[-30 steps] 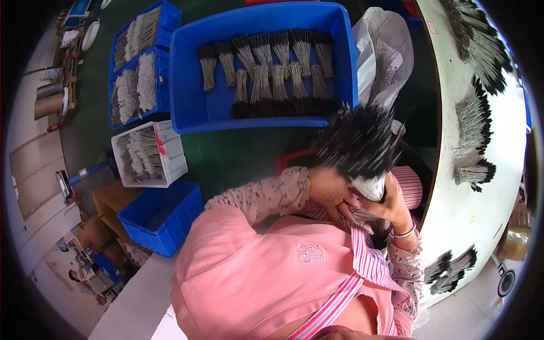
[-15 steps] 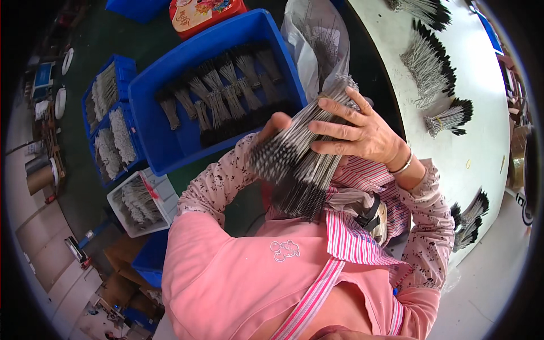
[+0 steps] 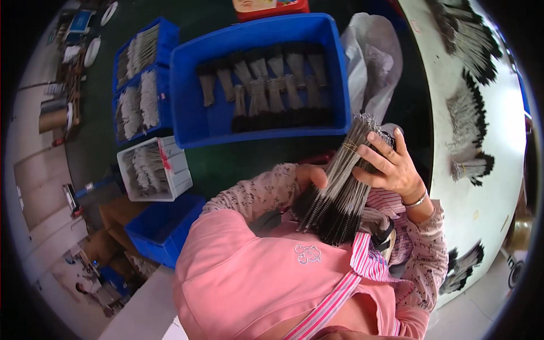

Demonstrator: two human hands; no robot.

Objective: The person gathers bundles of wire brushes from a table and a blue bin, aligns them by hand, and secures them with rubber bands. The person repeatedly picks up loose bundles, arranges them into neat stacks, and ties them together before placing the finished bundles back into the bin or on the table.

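Observation:
A thick bundle of thin twisted-wire brushes [image 3: 347, 184] is held between both hands in front of my chest. The looped wire ends point up and away, while the black bristle ends hang toward my body. My right hand [image 3: 394, 167] wraps the upper part from the right, its fingers spread across the wires. On the left side, my left hand [image 3: 310, 177] closes on the bundle lower down, thumb showing; its other fingers are hidden behind the brushes. Near the wire ends, a thin yellowish band [image 3: 350, 146] seems to circle the bundle.
A large blue bin [image 3: 260, 139] holds several brush bundles. Left of it stand smaller blue bins [image 3: 164, 105] and a white bin [image 3: 180, 170] of white-tipped brushes. A clear plastic bag [image 3: 362, 73] is beside the large bin. More brushes [image 3: 467, 113] lie on the white table [image 3: 498, 209].
My view has swung, so the bins appear farther right. The bundle has tilted more upright and lower, and my right hand's fingers have shifted on it.

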